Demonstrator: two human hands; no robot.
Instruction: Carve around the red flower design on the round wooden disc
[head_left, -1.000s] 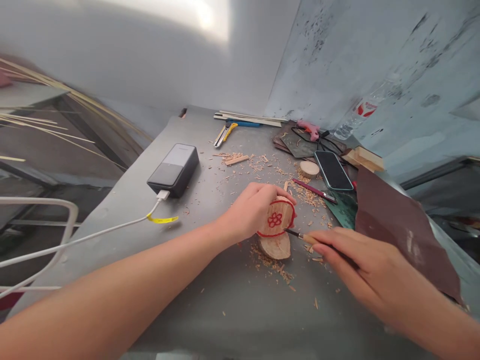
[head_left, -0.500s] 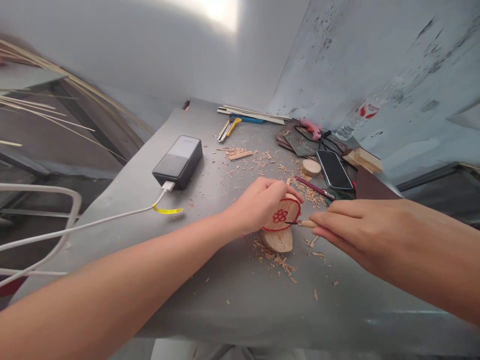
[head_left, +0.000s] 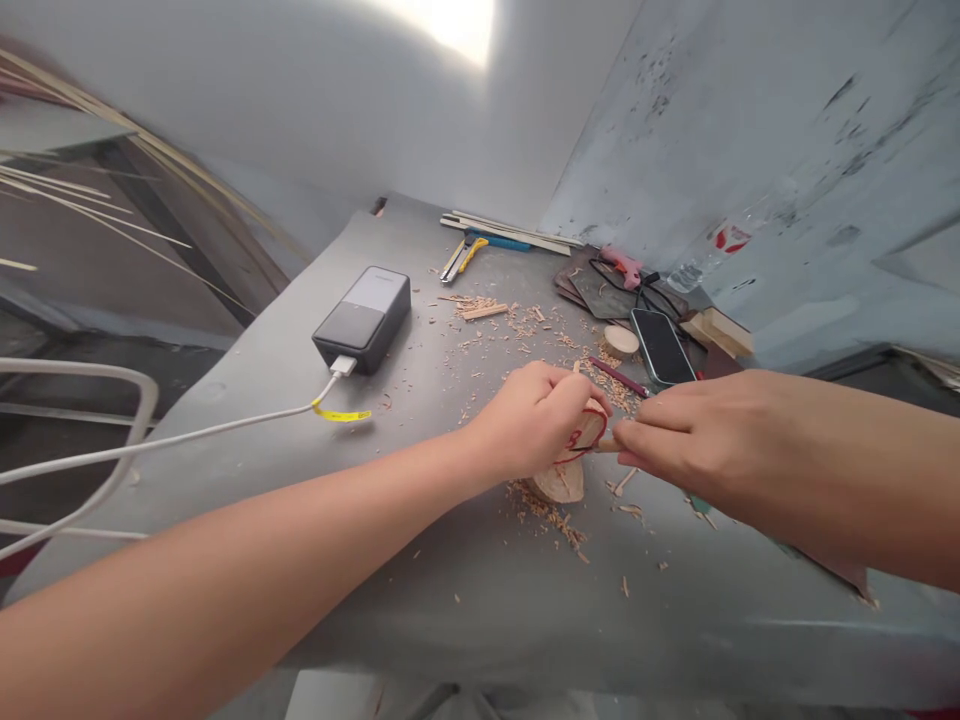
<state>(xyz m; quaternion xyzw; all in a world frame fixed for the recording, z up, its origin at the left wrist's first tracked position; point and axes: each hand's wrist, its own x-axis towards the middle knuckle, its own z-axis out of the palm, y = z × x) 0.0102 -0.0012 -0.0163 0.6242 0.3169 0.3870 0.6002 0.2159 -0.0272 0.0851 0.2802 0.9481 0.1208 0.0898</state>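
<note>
Already, shavings lie around our red-lined wood slice (head_left: 590, 432)

We clench the slice in our left hand (head_left: 534, 422), just above a pale log piece (head_left: 561, 484) on the metal table (head_left: 450, 625); whether the two touch, we cannot tell. Our right hand (head_left: 679, 425) closes on a wood-handled carving tool (head_left: 606, 446), its tip hidden against the slice. Wood shavings (head_left: 544, 512) lie scattered around both hands, so cutting has plainly begun. Red lines show on the slice, though our fingers (head_left: 574, 395) hide most of its face, so we cannot tell how much cutting remains. Nearby lie a small wood disc (head_left: 621, 340), a smartphone (head_left: 660, 347) and a red-handled tool (head_left: 619, 377).
</note>
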